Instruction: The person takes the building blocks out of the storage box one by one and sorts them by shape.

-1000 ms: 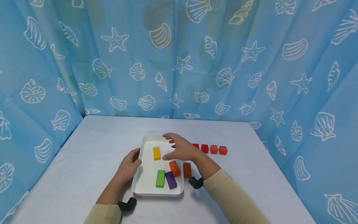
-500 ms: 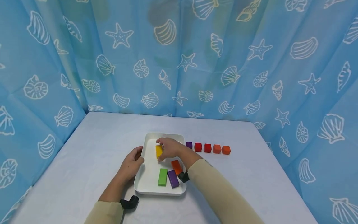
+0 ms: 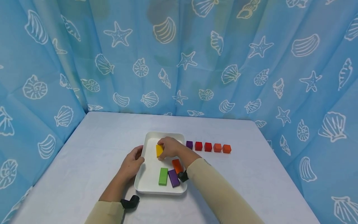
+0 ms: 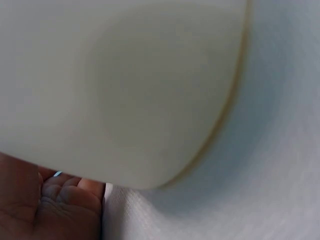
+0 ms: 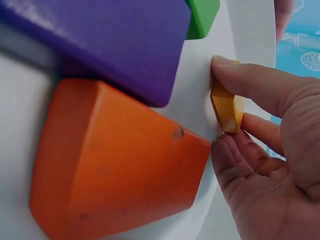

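A white tray [image 3: 148, 179] lies on the table. My left hand [image 3: 131, 163] holds its left side, thumb at the rim; the fingers are partly hidden, with some of that hand [image 4: 60, 205] beneath the tray's edge in the left wrist view. Inside the tray, my right hand [image 3: 171, 147] pinches a yellow rectangular block [image 3: 158, 151] between thumb and fingertips. The right wrist view shows this yellow block [image 5: 226, 105] close up. Nearer me in the tray are a green block [image 3: 163, 176], a purple block [image 3: 174, 178] and an orange block [image 3: 176, 165], the last partly behind my right wrist.
Right of the tray, a row of small cubes runs across the table: a purple cube [image 3: 189, 144], two red cubes [image 3: 198, 146] and two orange cubes [image 3: 217, 147]. A blue shell-patterned curtain [image 3: 179, 62] hangs around the white table [image 3: 240, 186].
My right hand has moved left and down onto the yellow block, its fingers closing around it. My forearm now covers the orange-red block right of the tray. The left hand stays at the tray.
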Tool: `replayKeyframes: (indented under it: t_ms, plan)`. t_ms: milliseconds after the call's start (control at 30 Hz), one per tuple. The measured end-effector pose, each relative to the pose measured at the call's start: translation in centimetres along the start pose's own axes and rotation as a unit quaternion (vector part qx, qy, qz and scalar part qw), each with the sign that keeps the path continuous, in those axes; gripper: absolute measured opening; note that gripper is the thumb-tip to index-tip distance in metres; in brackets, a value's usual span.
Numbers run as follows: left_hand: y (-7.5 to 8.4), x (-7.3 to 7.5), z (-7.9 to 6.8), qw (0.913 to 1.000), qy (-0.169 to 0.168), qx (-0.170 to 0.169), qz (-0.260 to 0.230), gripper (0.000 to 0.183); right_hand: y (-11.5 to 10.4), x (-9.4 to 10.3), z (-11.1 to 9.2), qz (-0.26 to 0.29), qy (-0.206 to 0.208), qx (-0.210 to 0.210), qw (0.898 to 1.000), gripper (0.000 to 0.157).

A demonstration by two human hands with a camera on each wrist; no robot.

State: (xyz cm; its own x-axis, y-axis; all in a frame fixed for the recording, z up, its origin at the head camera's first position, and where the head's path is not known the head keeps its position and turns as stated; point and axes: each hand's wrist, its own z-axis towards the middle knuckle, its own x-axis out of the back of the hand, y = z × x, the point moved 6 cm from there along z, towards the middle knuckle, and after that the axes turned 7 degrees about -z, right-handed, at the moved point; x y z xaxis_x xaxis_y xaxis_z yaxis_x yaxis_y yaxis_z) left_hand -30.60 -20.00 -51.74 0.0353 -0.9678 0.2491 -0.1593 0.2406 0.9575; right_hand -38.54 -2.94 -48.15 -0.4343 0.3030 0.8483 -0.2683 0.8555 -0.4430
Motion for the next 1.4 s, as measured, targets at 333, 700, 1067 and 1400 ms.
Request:
replayKeyframes:
  t_ms: [333, 700, 1067, 1400]
  plan:
    - [-1.6, -0.7, -1.2, 0.9996, -0.009, -0.010, -0.026, 0.063, 0.4, -0.4, -1.1, 0.046, -0.003, 0.011, 0.999, 0.065]
    - [-0.8, -0.5, -1.5, 0.9992, -0.003, -0.024, -0.030, 0.063, 0.9, 2.6, -4.3, 0.102, 0.046, 0.039, 0.993, 0.070]
    - [-0.3, -0.4, -1.1, 0.9990, -0.012, -0.036, -0.022, 0.064, 6.9, 4.1, -9.1, 0.096, 0.085, 0.027, 0.991, 0.074]
    - [0.4, -0.2, -0.7, 0.9996, -0.015, -0.023, 0.000, 0.064, 12.5, 3.0, -13.2, 0.078, 0.098, -0.016, 0.992, 0.071]
